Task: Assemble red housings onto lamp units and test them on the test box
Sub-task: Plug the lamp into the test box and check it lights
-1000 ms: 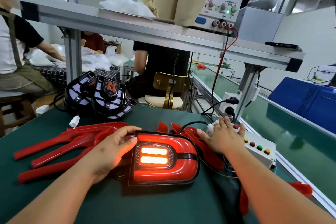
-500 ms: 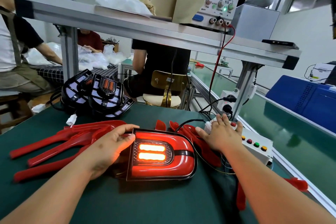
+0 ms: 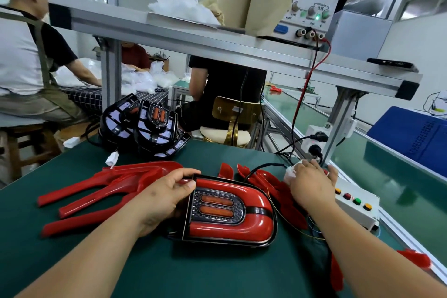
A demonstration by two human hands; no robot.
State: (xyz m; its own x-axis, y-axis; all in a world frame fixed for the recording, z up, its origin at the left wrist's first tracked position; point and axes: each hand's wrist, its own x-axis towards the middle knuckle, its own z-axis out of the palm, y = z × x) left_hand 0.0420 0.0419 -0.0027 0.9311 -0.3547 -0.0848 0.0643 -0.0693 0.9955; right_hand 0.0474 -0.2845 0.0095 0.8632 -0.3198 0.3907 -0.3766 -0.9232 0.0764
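Observation:
A lamp unit with a red housing (image 3: 232, 213) lies face up on the green table, and its two centre bars are dark. My left hand (image 3: 167, 197) grips the lamp's left edge, thumb on top. My right hand (image 3: 310, 185) rests flat with spread fingers on the far end of the white test box (image 3: 355, 208), over its buttons and a white connector. A black cable runs from the lamp to that connector. Loose red housings (image 3: 106, 189) lie to the left. More red pieces (image 3: 271, 184) lie between the lamp and the box.
Bare black lamp units (image 3: 145, 128) are stacked at the table's far edge. A power supply (image 3: 312, 0) reading 12.00 stands on the overhead shelf (image 3: 193, 41), wired down by a red lead. A conveyor (image 3: 387, 176) runs along the right. Other people sit behind.
The lamp's two centre bars and red surround were lit before and are dark now. The supply's green reading dropped slightly. Both hands stay where they were.

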